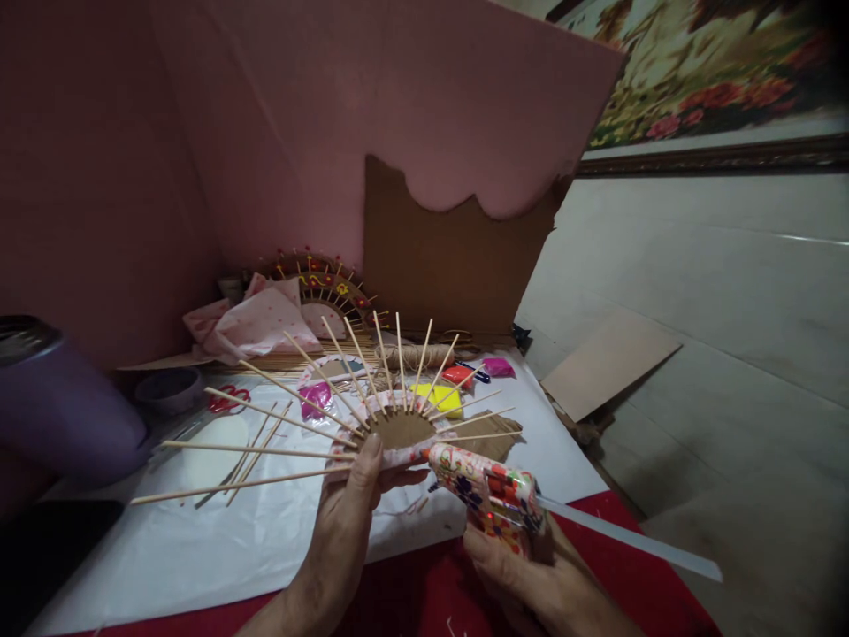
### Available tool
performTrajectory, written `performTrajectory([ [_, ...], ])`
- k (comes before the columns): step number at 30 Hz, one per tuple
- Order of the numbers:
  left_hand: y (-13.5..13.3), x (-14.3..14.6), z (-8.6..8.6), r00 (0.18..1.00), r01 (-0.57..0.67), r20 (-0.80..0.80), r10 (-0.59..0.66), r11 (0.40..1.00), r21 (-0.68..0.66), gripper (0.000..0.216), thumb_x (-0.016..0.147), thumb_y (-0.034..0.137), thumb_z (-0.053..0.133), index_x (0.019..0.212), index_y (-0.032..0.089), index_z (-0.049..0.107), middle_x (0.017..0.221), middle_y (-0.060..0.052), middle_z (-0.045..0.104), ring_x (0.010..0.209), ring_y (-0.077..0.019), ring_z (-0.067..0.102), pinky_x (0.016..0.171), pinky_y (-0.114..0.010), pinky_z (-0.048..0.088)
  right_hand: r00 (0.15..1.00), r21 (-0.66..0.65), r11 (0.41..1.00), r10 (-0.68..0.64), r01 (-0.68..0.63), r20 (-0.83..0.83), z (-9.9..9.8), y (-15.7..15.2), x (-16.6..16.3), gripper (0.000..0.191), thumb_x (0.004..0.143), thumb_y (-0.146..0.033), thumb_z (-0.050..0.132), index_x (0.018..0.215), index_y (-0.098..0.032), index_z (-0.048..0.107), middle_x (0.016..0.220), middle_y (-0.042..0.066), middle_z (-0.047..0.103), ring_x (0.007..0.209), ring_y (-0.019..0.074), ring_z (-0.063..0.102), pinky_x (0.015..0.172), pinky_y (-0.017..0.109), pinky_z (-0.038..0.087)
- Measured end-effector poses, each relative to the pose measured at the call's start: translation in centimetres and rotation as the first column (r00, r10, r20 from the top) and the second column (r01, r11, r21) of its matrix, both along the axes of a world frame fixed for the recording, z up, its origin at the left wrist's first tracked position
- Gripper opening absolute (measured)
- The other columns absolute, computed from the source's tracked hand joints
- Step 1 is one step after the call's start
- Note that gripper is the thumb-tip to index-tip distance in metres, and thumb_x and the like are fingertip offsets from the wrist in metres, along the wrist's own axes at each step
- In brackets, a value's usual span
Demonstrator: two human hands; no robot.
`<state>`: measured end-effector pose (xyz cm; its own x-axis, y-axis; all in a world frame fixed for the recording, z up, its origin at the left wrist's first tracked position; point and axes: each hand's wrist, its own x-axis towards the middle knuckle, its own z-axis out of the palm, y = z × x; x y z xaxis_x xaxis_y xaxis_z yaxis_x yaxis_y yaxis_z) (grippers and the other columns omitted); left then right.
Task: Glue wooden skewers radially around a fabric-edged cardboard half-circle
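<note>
My left hand (355,495) grips the lower left edge of a semicircular cardboard piece (401,431), thumb on top and fingers beneath. Its curved rim is wrapped in pink-and-white material, and several thin wooden sticks (279,451) fan outward from it. In my right hand (523,566) is a hot glue gun (487,495) with a floral pattern and a small red light. Its nozzle points left and meets, or nearly meets, the cardboard's straight lower edge. A long translucent glue stick (630,531) juts from the gun's back. Whether glue is coming out cannot be seen.
Loose sticks (256,456), red scissors (229,398), a yellow packet (441,401) and a twine roll (424,356) lie on the white-covered table (265,557). A purple flask (63,407) stands left. Behind are a decorated fan-shaped piece (335,283) and brown cardboard (457,265).
</note>
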<state>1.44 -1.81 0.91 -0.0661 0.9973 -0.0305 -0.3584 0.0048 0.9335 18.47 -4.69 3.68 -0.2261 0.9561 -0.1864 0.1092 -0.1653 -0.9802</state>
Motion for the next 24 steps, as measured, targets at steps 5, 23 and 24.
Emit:
performTrajectory([
  [5, 0.1, -0.1, 0.0, 0.999, 0.036, 0.017, -0.037, 0.999, 0.037, 0.044, 0.085, 0.043, 0.042, 0.085, 0.013, 0.073, 0.093, -0.014, 0.073, 0.080, -0.0274, 0.067, 0.081, -0.042, 0.047, 0.996, -0.018, 0.996, -0.083, 0.083, -0.028, -1.1, 0.0, 0.3, 0.041, 0.071, -0.049, 0.064, 0.099, -0.019, 0.063, 0.050, -0.003, 0.052, 0.051, 0.0154, 0.052, 0.054, 0.027, 0.046],
  [23, 0.1, 0.1, -0.3, 1.000, -0.022, 0.012, 0.022, 0.999, -0.037, 0.041, 0.081, 0.046, 0.048, 0.083, 0.014, 0.073, 0.085, -0.011, 0.074, 0.077, -0.0264, 0.068, 0.078, -0.039, 0.048, 0.999, 0.106, 0.994, 0.037, -0.039, 0.018, -0.8, 0.4, -0.4, 0.032, 0.073, -0.049, 0.060, 0.088, -0.021, 0.065, 0.073, 0.003, 0.063, 0.079, 0.0237, 0.059, 0.071, 0.034, 0.049],
  [24, 0.2, 0.1, -0.3, 1.000, -0.022, 0.017, 0.022, 0.999, -0.040, 0.041, 0.081, 0.046, 0.047, 0.082, 0.014, 0.072, 0.085, -0.011, 0.074, 0.078, -0.0263, 0.068, 0.078, -0.038, 0.048, 0.999, 0.114, 0.992, 0.048, -0.048, 0.007, -0.8, 0.4, -0.5, 0.032, 0.073, -0.048, 0.059, 0.089, -0.021, 0.066, 0.077, 0.004, 0.064, 0.083, 0.0247, 0.059, 0.074, 0.035, 0.049],
])
